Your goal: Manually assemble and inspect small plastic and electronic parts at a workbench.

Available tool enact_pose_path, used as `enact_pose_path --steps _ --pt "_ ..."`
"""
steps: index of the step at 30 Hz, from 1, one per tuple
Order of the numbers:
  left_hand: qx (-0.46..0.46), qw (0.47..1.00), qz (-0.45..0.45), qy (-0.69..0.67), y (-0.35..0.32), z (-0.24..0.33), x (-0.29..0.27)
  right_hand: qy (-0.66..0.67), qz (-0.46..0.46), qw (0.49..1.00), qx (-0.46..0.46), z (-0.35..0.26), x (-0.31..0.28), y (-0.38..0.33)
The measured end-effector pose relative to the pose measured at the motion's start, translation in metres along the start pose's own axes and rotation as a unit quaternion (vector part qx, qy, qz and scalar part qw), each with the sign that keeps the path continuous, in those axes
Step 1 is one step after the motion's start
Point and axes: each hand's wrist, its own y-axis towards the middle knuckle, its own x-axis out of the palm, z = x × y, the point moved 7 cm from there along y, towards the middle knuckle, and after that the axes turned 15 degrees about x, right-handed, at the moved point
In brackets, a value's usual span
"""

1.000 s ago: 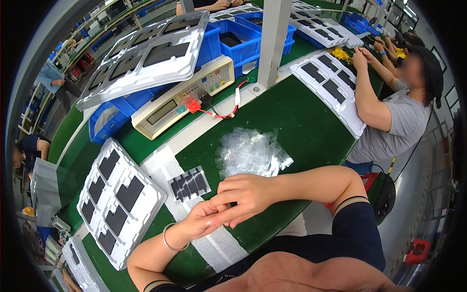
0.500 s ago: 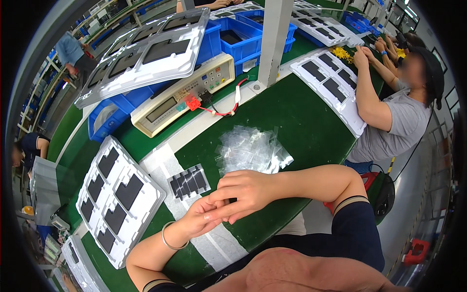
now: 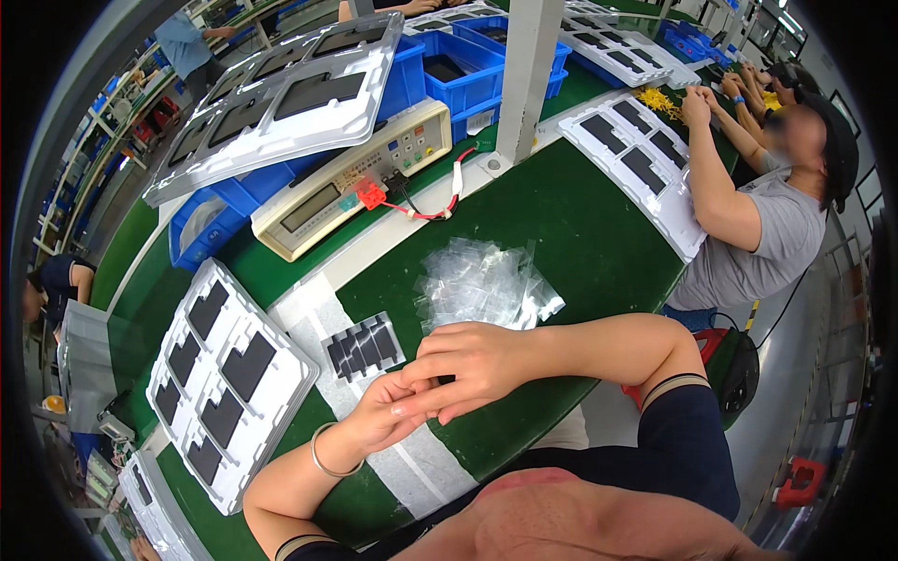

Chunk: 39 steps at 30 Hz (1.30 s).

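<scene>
Fingers (image 3: 412, 397) pinching small part, tray (image 3: 281, 393) holding black pieces (image 3: 245, 366)

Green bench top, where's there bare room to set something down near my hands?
Bare green mat lies between the pile of clear bags, the white post and the co-worker's tray. Crowded: the left hand and right hand meet beside the dark strips and the left tray.

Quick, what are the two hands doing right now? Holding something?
Left hand: fingers curled, touching the right; what it holds cannot be told.
Right hand: closed over a small dark thing, mostly hidden.
</scene>
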Motion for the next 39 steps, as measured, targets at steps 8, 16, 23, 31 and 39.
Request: enact_pose_path --steps 8,16,23,31,39 --pt "0.019 0.997 -0.058 -0.036 0.001 0.002 0.002 0.000 0.001 1.000 0.007 -0.003 -0.001 0.002" --pt "0.013 0.999 -0.041 -0.016 0.001 0.005 0.006 -0.005 0.002 1.000 0.006 -0.001 -0.002 0.002" --pt "0.012 0.998 -0.052 -0.014 0.001 0.003 0.003 -0.005 0.004 1.000 0.008 -0.002 -0.001 0.000" --pt "0.002 1.000 0.001 0.003 0.000 -0.002 -0.002 -0.003 0.007 1.000 0.007 0.002 0.001 -0.001" --pt "-0.009 0.999 0.029 0.032 0.000 -0.005 -0.010 -0.003 0.000 1.000 0.013 0.004 0.002 -0.001"
